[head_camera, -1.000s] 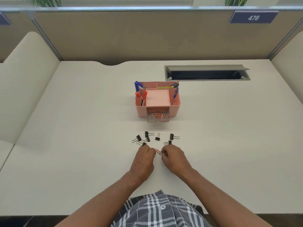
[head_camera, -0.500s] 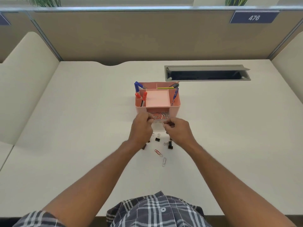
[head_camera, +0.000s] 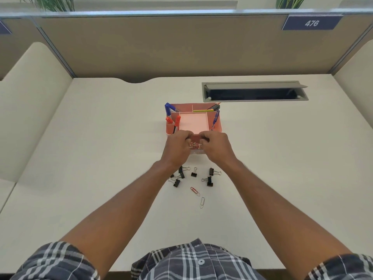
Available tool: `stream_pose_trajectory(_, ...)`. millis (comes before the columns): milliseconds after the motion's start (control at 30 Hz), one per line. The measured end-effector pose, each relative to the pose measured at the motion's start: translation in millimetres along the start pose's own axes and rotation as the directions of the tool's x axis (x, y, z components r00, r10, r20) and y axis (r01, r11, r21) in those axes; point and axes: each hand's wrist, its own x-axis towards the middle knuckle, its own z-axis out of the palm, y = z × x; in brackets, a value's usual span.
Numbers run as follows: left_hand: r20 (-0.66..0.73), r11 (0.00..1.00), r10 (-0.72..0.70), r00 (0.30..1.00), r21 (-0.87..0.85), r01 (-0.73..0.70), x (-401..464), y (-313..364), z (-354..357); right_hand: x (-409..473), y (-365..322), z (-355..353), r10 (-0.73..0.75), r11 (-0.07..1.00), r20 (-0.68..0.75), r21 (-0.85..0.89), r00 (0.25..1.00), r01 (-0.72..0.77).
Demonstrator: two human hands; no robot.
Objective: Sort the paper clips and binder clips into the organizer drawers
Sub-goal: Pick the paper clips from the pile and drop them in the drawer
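Observation:
A pink desk organizer (head_camera: 219, 127) stands mid-desk with its clear drawer (head_camera: 195, 148) pulled out toward me; coloured paper clips lie inside. My left hand (head_camera: 177, 150) and my right hand (head_camera: 217, 148) hover over the drawer's two sides, fingers curled inward above the clips. Whether either hand holds anything is hidden. Several black binder clips (head_camera: 210, 181) lie scattered on the desk just behind my wrists. A red paper clip (head_camera: 194, 190) and a silver paper clip (head_camera: 202, 202) lie nearer to me.
Pens and red markers (head_camera: 177, 120) stick up from the organizer's outer compartments. A grey cable hatch (head_camera: 254, 84) is set into the desk at the back right. Beige partition walls enclose the desk on three sides.
Both hands left the spot near the red paper clip and reached forward to the open drawer, ending a little farther over it. The red and silver paper clips stayed on the desk.

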Motion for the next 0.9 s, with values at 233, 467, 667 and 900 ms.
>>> stream_pose_trajectory(233, -0.075, 0.972, 0.232, 0.970, -0.007, -0.233, -46, -26, 8, -42, 14, -2, -0.011, 1.000, 0.068, 0.012, 0.998, 0.011)
stream_pose_trajectory(467, 0.275, 0.911, 0.352, 0.895, 0.117, -0.395, -108, -62, 42, -104, 58, 36, 0.034, 0.925, 0.528, -0.337, 0.849, 0.173)
stream_pose_trajectory(667, 0.367, 0.873, 0.294, 0.882, 0.272, -0.405, -111, -70, 51, -120, 74, 56, -0.061, 0.940, 0.436, -0.279, 0.898, 0.199)
stream_pose_trajectory(900, 0.465, 0.845, 0.151, 0.872, 0.397, -0.357, -101, -59, 53, -119, 74, 65, -0.057, 0.938, 0.386, -0.295, 0.921, 0.182)
